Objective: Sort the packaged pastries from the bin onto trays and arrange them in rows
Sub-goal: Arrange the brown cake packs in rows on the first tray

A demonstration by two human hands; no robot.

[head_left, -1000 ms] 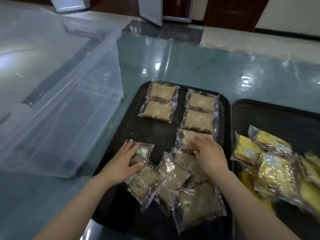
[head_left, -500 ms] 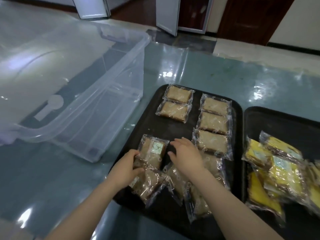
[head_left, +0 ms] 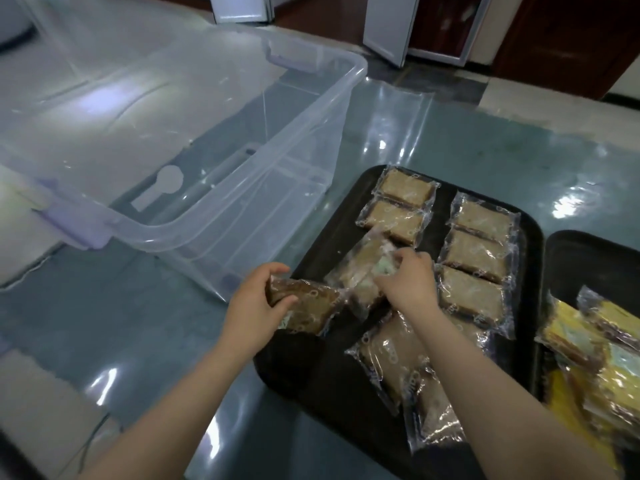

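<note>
Brown pastry [head_left: 304,308] now lifted in left hand [head_left: 254,306]; right hand [head_left: 408,284] grips another [head_left: 363,268].

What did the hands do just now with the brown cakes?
The left hand picked up one brown cake; the right hand grabbed another and is lifting it toward the left row. The five neat cakes and the yellow pile stayed put.
</note>
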